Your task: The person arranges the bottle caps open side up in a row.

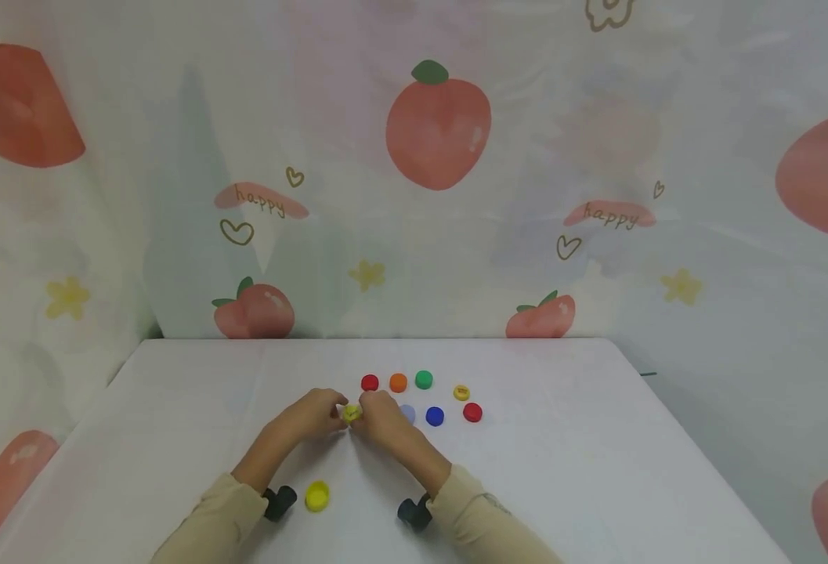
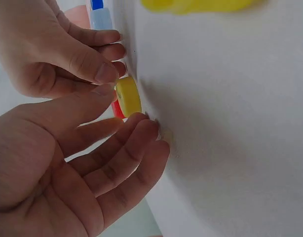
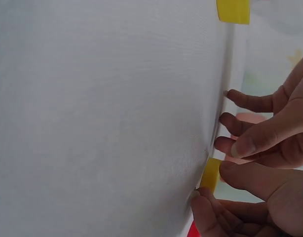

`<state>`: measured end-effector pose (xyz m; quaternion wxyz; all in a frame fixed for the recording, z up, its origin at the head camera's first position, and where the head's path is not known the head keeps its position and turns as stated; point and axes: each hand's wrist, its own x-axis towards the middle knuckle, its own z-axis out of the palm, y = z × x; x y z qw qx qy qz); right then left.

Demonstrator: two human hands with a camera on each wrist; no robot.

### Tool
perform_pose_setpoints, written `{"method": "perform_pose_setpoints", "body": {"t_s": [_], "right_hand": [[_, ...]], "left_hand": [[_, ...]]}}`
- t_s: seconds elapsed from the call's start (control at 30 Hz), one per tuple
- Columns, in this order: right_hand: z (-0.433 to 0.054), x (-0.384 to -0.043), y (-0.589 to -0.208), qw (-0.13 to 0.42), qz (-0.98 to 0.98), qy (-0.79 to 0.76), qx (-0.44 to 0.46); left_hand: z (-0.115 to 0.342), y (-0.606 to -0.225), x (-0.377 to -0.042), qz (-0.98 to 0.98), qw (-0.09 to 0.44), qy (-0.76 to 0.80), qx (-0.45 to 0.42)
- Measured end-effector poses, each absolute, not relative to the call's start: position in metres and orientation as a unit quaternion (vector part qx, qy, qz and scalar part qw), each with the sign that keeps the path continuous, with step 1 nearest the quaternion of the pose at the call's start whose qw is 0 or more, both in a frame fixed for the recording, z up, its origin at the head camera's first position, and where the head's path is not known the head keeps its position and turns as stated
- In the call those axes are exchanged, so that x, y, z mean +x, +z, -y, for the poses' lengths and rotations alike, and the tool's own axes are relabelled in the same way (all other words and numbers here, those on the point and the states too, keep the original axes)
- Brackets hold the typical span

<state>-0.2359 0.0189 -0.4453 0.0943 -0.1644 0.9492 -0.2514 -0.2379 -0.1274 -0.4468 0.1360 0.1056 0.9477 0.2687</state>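
A small yellow bottle cap with a marking on its face is between my two hands. My right hand pinches it from the right, thumb on one side and index finger against its edge, as the right wrist view shows. From the left, my left hand has thumb and index fingertips around the cap, its other fingers spread loosely. Just behind lies a red cap; a pale blue cap is partly hidden by the right hand.
Farther back are an orange cap, a green cap, a dark blue cap, another yellow cap and a second red cap. A larger yellow cap lies between the forearms. A printed curtain closes off the white table's back.
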Motion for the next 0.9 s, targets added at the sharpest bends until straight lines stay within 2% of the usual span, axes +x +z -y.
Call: {"method": "perform_pose_setpoints", "body": {"t_s": [0.33, 0.63, 0.9], "right_hand": [[-0.016, -0.238, -0.454, 0.108, -0.95, -0.243, -0.161], [-0.018, -0.238, -0.455, 0.086, -0.944, -0.252, -0.194], [-0.021, -0.239, -0.448, 0.087, -0.943, -0.264, -0.185]], "left_hand": [[0.121, -0.452, -0.24, -0.958, 0.139, 0.232, 0.098], [0.12, -0.449, -0.238, -0.96, 0.134, 0.229, 0.093], [0.118, -0.444, -0.235, -0.958, 0.129, 0.236, 0.1]]}}
